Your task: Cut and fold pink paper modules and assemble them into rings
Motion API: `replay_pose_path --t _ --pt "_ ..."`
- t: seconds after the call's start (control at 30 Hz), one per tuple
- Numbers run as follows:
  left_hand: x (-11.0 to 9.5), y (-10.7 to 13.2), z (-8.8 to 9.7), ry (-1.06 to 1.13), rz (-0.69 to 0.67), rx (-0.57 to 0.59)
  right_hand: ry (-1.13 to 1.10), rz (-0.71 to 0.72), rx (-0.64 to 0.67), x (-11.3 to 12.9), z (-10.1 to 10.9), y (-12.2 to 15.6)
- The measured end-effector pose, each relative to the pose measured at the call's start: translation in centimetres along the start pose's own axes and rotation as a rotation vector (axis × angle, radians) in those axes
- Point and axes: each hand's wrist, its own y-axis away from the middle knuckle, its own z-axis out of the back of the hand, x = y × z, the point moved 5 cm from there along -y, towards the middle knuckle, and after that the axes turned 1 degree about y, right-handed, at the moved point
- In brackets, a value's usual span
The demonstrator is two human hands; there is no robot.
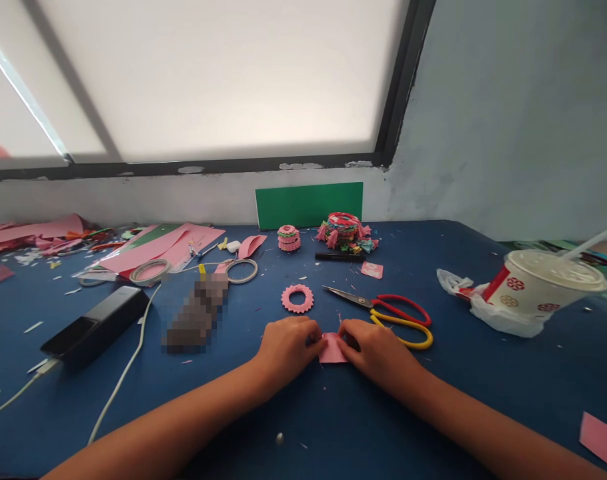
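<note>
A small piece of pink paper [332, 353] lies on the blue table, pinched between both hands. My left hand [289, 345] is closed on its left edge, thumb and fingertips together. On the opposite edge, my right hand [378, 348] grips with thumb and forefinger. Just beyond my left hand lies a pink paper ring [309, 299] with a toothed outer edge. Scissors [401, 312] with one red and one yellow handle rest beyond my right hand, blades pointing left.
A lidded paper cup [538, 293] with a straw tilts on the right. Stacked paper rings [289, 244] and a colourful paper pile [343, 230] stand at the back. To the left are a black box-shaped device [108, 320], a white cable [128, 373] and tape rolls [255, 272].
</note>
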Motion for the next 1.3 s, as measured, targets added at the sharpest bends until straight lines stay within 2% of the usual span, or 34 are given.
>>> replay_pose_path --t 0.2,0.47,0.7,0.8,1.0,1.3 --pt "-0.5 0.6 -0.7 -0.069 -0.222 -0.036 0.005 0.233 -0.032 0.4 -0.4 0.8" --pt "-1.0 0.8 -0.8 -0.093 -0.404 -0.003 -0.079 0.357 -0.021 0.1 -0.5 0.7" --pt "-1.4 1.0 -0.6 -0.042 -0.432 0.007 -0.043 0.395 -0.035 0.0 -0.7 0.6" --pt "-1.5 1.1 -0.5 0.005 -0.450 0.001 -0.135 0.412 -0.047 0.0 -0.4 0.5" --pt "-1.5 1.1 -0.5 0.008 -0.481 0.047 -0.266 0.439 0.025 -0.5 0.0 0.2" --pt "-1.4 1.1 -0.2 0.006 -0.484 0.088 -0.218 0.446 0.049 -0.7 -0.3 0.4"
